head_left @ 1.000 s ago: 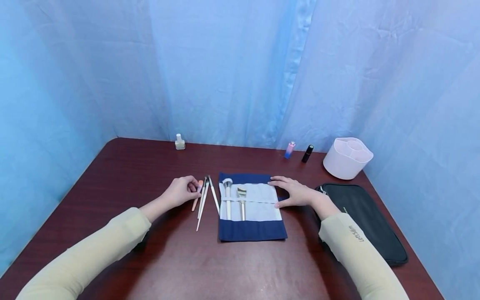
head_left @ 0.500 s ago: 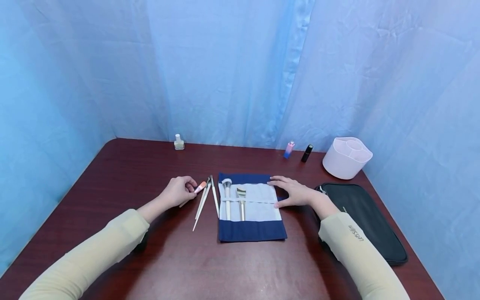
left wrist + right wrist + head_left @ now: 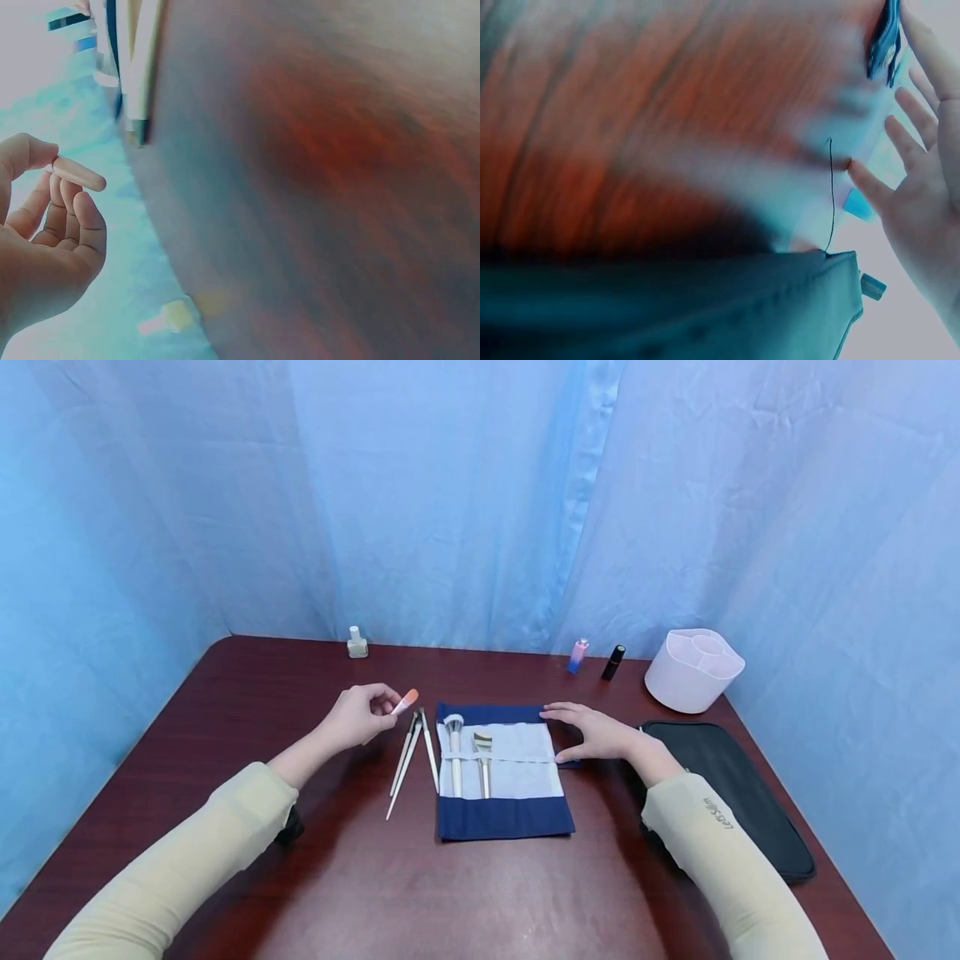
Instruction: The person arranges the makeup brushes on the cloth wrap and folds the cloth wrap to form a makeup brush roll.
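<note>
My left hand (image 3: 358, 717) pinches a makeup brush (image 3: 407, 700) with orange bristles between thumb and fingers, lifted left of the other brushes. Its rounded tip (image 3: 84, 175) sticks out past the fingers in the left wrist view. Several slim white-handled brushes (image 3: 430, 750) lie loose between that hand and a blue-and-white brush roll (image 3: 506, 818). Tucked under the roll's strap are a fluffy-headed brush (image 3: 455, 752) and a flat-headed brush (image 3: 483, 768). At the roll's right edge is my right hand (image 3: 596, 732), fingers spread and relaxed, nothing in its grasp.
A black zip case (image 3: 735, 793) lies right of the right hand. Behind it stands a pale pink organizer (image 3: 686, 681). Along the back are a black lipstick tube (image 3: 613, 663), a pink-and-blue tube (image 3: 577, 656) and a nail polish bottle (image 3: 357, 645). Blue curtains hang behind.
My left hand first has the orange-tipped brush among the loose ones, then draws it left, tilts it and raises it upward. The right hand stays at the roll's right edge, shifting only slightly.
</note>
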`<state>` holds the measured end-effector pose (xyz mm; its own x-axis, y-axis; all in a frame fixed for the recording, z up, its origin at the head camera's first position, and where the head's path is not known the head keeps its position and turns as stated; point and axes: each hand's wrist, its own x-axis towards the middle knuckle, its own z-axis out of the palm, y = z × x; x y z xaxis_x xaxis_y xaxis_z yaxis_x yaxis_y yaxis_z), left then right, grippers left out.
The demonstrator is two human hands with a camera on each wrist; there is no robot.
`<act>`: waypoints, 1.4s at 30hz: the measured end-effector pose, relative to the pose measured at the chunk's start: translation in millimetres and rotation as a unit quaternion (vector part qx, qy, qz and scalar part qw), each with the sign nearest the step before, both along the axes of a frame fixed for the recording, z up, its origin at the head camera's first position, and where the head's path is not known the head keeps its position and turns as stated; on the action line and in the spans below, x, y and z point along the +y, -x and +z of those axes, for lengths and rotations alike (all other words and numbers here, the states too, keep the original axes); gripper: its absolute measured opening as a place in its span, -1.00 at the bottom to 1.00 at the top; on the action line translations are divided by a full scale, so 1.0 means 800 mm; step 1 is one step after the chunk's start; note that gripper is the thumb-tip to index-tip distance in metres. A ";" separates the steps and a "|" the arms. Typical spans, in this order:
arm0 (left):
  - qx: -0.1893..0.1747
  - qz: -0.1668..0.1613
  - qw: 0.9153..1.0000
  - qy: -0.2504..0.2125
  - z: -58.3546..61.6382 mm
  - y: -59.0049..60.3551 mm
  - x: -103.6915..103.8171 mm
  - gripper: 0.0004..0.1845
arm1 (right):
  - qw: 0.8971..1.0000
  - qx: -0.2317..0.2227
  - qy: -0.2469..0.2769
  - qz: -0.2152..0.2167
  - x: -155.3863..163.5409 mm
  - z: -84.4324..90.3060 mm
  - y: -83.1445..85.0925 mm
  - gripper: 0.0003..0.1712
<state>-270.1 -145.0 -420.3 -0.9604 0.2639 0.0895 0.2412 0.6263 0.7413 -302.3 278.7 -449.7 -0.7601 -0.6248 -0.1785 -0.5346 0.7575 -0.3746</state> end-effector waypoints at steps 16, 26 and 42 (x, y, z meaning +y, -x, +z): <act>-0.026 0.009 0.990 -0.141 0.037 0.008 0.069 -0.79 | 0.999 -0.040 0.008 -0.002 0.005 -0.008 0.017 0.05; -0.036 -0.013 0.983 -0.179 0.043 0.020 0.100 -0.81 | 0.999 -0.028 0.022 0.009 -0.002 -0.010 0.018 0.03; -0.067 -0.046 0.972 -0.222 0.019 0.046 0.150 -0.88 | 0.999 -0.032 -0.016 0.013 -0.010 0.000 0.014 0.10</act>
<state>-306.6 -24.8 -405.4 -0.9454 0.3131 0.0905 0.1644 0.2183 0.9619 -313.3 270.7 -450.0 -0.7304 -0.6372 -0.2460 -0.5301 0.7559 -0.3841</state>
